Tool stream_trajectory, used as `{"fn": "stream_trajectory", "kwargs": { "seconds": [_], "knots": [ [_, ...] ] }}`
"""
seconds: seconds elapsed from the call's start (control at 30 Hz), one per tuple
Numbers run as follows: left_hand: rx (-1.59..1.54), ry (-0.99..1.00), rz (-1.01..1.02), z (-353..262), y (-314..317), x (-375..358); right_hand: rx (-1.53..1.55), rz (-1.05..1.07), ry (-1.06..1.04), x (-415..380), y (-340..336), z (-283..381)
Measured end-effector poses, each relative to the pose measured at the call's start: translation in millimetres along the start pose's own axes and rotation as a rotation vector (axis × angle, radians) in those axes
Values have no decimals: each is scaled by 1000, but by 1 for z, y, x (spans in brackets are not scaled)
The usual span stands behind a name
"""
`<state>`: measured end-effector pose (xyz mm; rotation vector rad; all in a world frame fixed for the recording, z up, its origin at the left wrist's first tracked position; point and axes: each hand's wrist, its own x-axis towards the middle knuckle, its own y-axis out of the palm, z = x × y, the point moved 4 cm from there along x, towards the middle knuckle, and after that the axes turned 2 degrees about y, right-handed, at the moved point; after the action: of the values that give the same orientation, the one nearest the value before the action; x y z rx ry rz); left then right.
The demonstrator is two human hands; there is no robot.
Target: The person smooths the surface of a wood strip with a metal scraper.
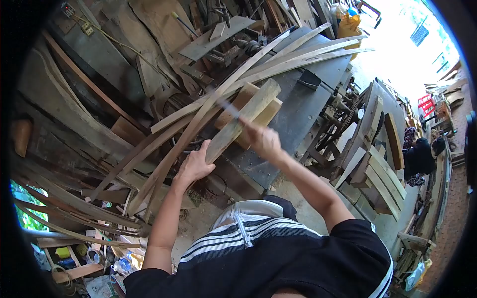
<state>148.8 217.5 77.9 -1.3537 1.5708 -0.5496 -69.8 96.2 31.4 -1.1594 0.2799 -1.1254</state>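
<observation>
A long, weathered wooden board lies slanted across shorter wood blocks on a grey metal machine table. My left hand is closed around the near end of this board, with the thumb along its edge. Above the board, my right hand is wrapped round the handle of a slim tool. Motion smears the tool's far end, so its exact kind cannot be made out.
Long curved wooden strips cross the table just beyond the board. Cut planks are stacked on the right, near a person in dark clothes. Timber leans along the left, and a yellow bag stands at the back.
</observation>
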Motion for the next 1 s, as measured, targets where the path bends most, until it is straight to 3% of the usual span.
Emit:
{"fn": "stream_trajectory", "kwargs": {
  "seconds": [0.1,0.17,0.23,0.37,0.47,0.5,0.57,0.63,0.7,0.77,0.83,0.9,1.0],
  "knots": [
    [-19,58,39,8,-3,-6,-76,222,-170,-12,-24,35],
    [-7,45,31,5,-3,-11,-104,182,-186,1,-37,20],
    [7,37,44,-1,-5,-6,-250,228,59,31,-32,-20],
    [113,-7,41,-28,-15,7,-232,-161,106,52,-19,-71],
    [110,2,69,-29,-22,17,-271,124,79,25,-22,-9],
    [118,9,68,-25,-23,18,-234,59,-127,9,-24,17],
    [153,31,54,-18,-23,17,-112,259,-79,10,-27,7],
    [161,25,67,-26,-32,11,-223,214,95,32,-34,-42],
    [160,24,62,-33,-37,15,-62,46,199,55,-36,-93],
    [144,56,29,-36,-34,22,-110,35,292,61,-37,-87],
    [191,65,17,-36,-33,27,-683,-297,-80,32,7,-81],
    [239,53,9,-34,-35,26,-59,206,-12,13,-24,-1],
    [210,56,23,-31,-32,14,-174,304,-55,18,-44,-12]
  ]
}}
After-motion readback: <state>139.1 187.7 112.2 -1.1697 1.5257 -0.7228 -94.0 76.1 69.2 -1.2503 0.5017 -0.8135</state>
